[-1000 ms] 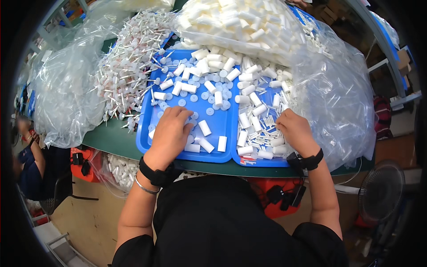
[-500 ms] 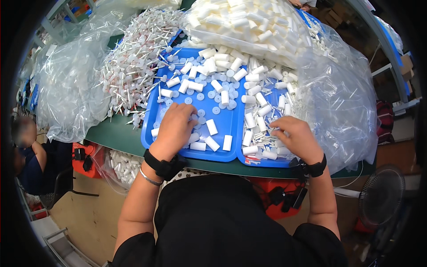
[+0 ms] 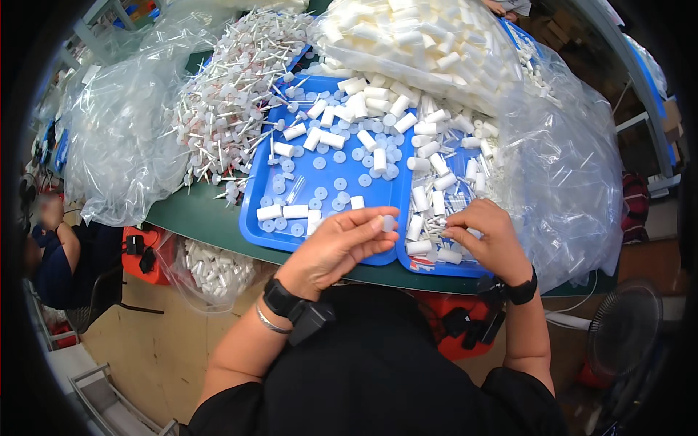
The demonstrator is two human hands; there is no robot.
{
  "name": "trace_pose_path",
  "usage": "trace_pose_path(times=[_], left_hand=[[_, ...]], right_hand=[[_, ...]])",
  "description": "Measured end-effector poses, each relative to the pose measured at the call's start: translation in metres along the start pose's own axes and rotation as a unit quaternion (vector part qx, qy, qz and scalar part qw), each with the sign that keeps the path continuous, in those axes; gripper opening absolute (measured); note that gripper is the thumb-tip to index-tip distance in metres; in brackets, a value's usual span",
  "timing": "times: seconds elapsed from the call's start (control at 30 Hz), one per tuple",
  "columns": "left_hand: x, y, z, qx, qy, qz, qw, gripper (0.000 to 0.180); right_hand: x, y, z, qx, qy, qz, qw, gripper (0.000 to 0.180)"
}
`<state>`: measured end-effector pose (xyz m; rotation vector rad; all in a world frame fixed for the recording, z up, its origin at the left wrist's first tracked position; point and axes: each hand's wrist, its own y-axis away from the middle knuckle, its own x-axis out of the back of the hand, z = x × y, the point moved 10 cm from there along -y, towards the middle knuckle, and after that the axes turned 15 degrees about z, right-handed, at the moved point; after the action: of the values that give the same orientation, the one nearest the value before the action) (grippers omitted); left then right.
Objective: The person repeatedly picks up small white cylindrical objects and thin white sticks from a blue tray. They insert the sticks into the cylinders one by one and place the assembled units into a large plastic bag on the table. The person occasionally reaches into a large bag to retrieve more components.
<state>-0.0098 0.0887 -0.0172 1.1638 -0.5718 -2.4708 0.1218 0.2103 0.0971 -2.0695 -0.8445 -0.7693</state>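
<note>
the left hand [image 3: 336, 245] pinched a small translucent cap [image 3: 388, 222] over the blue tray [image 3: 254, 222]'s near edge; the right hand [image 3: 488, 238] curled among white tubes [image 3: 420, 247], grip unclear. pairing seemingly underway; next needed a tube.

Single head-worn fisheye view
The blue trays [image 3: 342, 182] at frame centre are seen steeply from above, near, edges bent.

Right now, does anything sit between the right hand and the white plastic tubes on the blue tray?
Nothing visible does. The right hand already rests among the white plastic tubes at the near edge of the blue plastic tray.
</note>
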Motion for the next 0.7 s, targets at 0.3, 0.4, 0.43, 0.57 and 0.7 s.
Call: trace_pose_path(times=[0.3,0.4,0.43,0.57,0.7], left_hand=[[-0.010,-0.007,-0.021,0.048,0.077,-0.014,0.996,0.044],[-0.008,-0.007,-0.021,0.044,0.076,-0.009,0.996,0.044],[-0.007,-0.007,-0.022,0.044,0.076,-0.009,0.996,0.043],[-0.007,-0.008,-0.023,0.026,0.050,-0.005,0.998,0.042],[-0.009,-0.006,-0.019,-0.024,-0.013,0.021,0.999,0.040]], right_hand=[[-0.010,0.003,-0.029,0.041,-0.033,0.002,0.999,0.006],[-0.012,0.004,-0.027,0.027,-0.032,-0.007,0.999,0.006],[-0.012,0.004,-0.026,0.024,-0.035,-0.010,0.999,0.007],[-0.013,0.004,-0.024,0.015,-0.032,-0.021,0.999,0.007],[-0.016,0.006,-0.022,-0.014,-0.041,-0.023,0.999,0.007]])
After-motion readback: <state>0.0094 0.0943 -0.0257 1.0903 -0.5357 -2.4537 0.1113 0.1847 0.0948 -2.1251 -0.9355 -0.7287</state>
